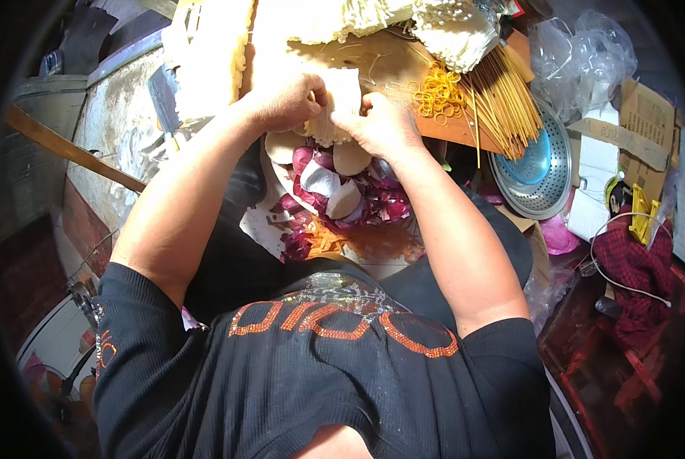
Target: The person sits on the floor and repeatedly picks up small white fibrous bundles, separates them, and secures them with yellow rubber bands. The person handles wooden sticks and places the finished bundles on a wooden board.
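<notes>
Over the near edge of the board, my left hand [290,103] and my right hand [385,128] pinch a pale, thin-stranded bunch of enoki mushrooms [344,96] from either side. Its frilly edge hangs down toward me. The fingers of both hands are closed, and some fingertips are hidden. Right below lies a heap of purple onion skins [392,205] with pale round cut pieces [344,200] on it, which look like mushroom root ends. Bundles of white enoki [457,38] lie at the far side of the board, partly washed out by sunlight.
Yellow rubber bands [438,93] and many wooden skewers [503,99] lie on the board [465,134] at right. Beside it stand a metal colander [561,172], clear plastic bags [583,57] and cardboard [647,122]. A cleaver-like blade [163,96] is at left, near a wooden strip [75,149].
</notes>
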Demonstrator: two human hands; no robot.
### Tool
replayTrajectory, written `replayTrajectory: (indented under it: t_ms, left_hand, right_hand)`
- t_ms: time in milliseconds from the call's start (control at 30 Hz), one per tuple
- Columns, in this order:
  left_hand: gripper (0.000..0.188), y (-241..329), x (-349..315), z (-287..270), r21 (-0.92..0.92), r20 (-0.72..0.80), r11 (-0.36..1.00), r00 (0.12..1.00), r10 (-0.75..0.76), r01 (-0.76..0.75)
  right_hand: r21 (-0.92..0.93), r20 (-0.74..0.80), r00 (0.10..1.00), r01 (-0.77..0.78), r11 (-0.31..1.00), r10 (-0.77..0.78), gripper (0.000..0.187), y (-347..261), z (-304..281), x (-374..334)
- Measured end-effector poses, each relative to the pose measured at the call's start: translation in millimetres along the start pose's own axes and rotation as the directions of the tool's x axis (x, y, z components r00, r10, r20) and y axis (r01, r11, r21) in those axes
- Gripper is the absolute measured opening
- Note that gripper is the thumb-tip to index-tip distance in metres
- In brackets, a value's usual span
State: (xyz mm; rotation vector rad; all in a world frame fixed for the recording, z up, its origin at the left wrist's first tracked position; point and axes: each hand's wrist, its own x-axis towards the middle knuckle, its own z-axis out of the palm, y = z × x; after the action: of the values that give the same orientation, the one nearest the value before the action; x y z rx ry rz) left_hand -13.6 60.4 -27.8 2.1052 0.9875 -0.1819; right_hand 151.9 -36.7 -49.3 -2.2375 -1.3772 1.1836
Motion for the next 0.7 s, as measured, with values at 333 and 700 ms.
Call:
replayTrajectory:
  t_ms: [333,700]
  left_hand:
    - [0.028,6,-11,0,-0.073,0.1,0.996,0.994,0.049,-0.041]
    - [0.032,-1,-6,6,0.092,0.048,0.984,0.988,0.148,-0.152]
  right_hand:
    - [-0.099,0.139,0.986,-0.074,0.992,0.088,0.041,-6,3,16]
    - [0.001,0.141,0.969,0.204,0.979,-0.202,0.034,13,10,32]
